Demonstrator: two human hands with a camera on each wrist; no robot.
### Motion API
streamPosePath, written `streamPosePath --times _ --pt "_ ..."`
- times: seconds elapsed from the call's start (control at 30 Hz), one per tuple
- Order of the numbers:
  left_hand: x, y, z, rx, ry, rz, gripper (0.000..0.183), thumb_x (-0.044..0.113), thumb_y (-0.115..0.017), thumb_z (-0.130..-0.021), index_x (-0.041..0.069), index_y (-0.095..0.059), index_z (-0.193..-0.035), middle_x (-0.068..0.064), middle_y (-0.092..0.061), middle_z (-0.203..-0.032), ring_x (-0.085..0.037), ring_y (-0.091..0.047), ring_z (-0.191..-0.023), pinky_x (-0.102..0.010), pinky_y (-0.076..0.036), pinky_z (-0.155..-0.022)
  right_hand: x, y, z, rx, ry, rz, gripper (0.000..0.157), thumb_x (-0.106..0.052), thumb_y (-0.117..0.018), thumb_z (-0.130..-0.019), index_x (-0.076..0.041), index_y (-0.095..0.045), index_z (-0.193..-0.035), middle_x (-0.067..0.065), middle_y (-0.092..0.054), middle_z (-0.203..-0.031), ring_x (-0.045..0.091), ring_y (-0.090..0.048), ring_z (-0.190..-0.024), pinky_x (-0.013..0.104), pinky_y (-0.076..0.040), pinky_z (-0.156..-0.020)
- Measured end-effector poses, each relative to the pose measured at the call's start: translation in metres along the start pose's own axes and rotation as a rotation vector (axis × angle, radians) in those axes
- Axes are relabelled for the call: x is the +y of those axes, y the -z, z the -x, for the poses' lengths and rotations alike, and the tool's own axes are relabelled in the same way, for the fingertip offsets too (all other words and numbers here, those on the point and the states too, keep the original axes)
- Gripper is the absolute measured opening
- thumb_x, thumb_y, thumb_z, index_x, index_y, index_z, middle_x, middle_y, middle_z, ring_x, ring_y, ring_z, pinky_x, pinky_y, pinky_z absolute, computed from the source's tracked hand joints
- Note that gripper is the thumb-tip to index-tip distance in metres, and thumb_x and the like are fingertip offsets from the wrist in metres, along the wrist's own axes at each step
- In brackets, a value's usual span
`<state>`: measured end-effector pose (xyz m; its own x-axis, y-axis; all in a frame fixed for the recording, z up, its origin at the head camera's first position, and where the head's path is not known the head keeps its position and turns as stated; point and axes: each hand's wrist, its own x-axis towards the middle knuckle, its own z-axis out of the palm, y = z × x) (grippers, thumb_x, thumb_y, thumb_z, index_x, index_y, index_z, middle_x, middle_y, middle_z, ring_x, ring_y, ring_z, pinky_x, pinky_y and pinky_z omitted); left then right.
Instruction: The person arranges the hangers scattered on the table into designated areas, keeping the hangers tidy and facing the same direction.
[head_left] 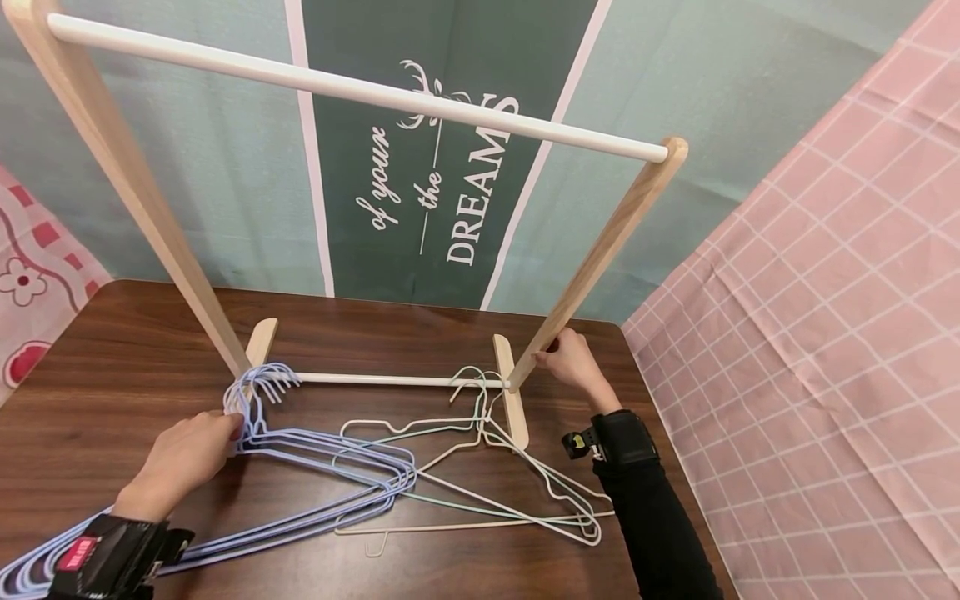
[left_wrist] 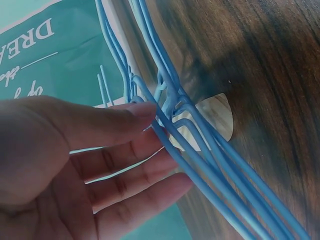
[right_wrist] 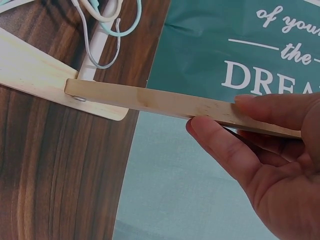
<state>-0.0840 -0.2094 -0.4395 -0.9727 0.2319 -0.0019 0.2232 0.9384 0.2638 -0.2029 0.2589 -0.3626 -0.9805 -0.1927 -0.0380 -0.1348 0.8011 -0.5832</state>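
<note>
With its thumb against the wires, my left hand (head_left: 180,454) pinches a bundle of blue hangers (head_left: 405,475) just below their hooks. The left wrist view shows the thumb on one side of the blue wires (left_wrist: 215,165) and the fingers beyond. My right hand (head_left: 573,362) grips the right wooden post (head_left: 600,258) of a garment rack low down. Thumb and fingers are on either side of that post (right_wrist: 150,100) in the right wrist view. Several pale white and green hangers (head_left: 482,417) lie on the table near the rack's right foot, their hooks by the lower rod.
The rack has a white top rod (head_left: 360,90), a white lower rod (head_left: 375,379) and a left wooden post (head_left: 142,192). It stands on a brown wooden table (head_left: 285,567). A green printed cloth (head_left: 405,275) hangs behind, and a pink checked cloth (head_left: 840,292) at right.
</note>
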Motion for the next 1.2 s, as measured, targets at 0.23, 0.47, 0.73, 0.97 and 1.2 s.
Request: streamPosePath --times 0.23,0.47,0.73,0.97,1.2 --pt "0.000 0.006 -0.001 -0.007 0.004 -0.018 0.019 -0.007 -0.059 -0.072 0.009 -0.049 -0.070 -0.007 -0.052 -0.064 -0.031 -0.053 -0.054 -0.047 -0.040 -0.047 0.000 0.001 -0.001 -0.002 -0.005 0.000 0.022 -0.003 -0.063 -0.084 0.009 -0.058 -0.101 0.021 -0.062 -0.084 0.026 -0.061 -0.068 0.031 -0.045 -0.054" --pt "0.000 0.013 -0.002 -0.034 -0.001 -0.005 0.021 -0.005 -0.058 -0.074 0.011 -0.046 -0.068 -0.005 -0.050 -0.063 -0.026 -0.050 -0.052 -0.046 -0.038 -0.045 0.001 0.001 -0.002 0.001 -0.010 0.005 0.022 -0.003 -0.063 -0.084 0.009 -0.058 -0.101 0.021 -0.062 -0.084 0.025 -0.061 -0.067 0.031 -0.045 -0.054" --pt "0.001 0.017 -0.001 -0.049 0.010 -0.005 0.021 -0.004 -0.058 -0.075 0.012 -0.047 -0.068 -0.003 -0.049 -0.062 -0.023 -0.048 -0.051 -0.043 -0.037 -0.044 0.001 0.001 -0.002 -0.008 -0.014 0.005 0.023 -0.004 -0.063 -0.084 0.010 -0.058 -0.102 0.021 -0.062 -0.084 0.024 -0.061 -0.067 0.030 -0.044 -0.054" --pt "0.003 0.023 0.002 -0.058 0.014 -0.004 0.023 -0.005 -0.060 -0.073 0.013 -0.048 -0.066 -0.002 -0.049 -0.062 -0.021 -0.047 -0.052 -0.043 -0.036 -0.045 0.001 0.001 -0.001 -0.015 -0.011 -0.005 0.023 -0.004 -0.063 -0.084 0.010 -0.058 -0.102 0.021 -0.062 -0.084 0.024 -0.060 -0.067 0.030 -0.044 -0.055" --pt "0.005 0.032 0.004 -0.062 0.020 -0.009 0.025 -0.005 -0.059 -0.074 0.016 -0.048 -0.063 -0.001 -0.046 -0.061 -0.018 -0.040 -0.053 -0.039 -0.032 -0.046 0.001 0.001 -0.001 -0.017 -0.012 -0.014 0.023 -0.004 -0.063 -0.084 0.010 -0.058 -0.102 0.021 -0.062 -0.085 0.026 -0.060 -0.067 0.031 -0.044 -0.055"
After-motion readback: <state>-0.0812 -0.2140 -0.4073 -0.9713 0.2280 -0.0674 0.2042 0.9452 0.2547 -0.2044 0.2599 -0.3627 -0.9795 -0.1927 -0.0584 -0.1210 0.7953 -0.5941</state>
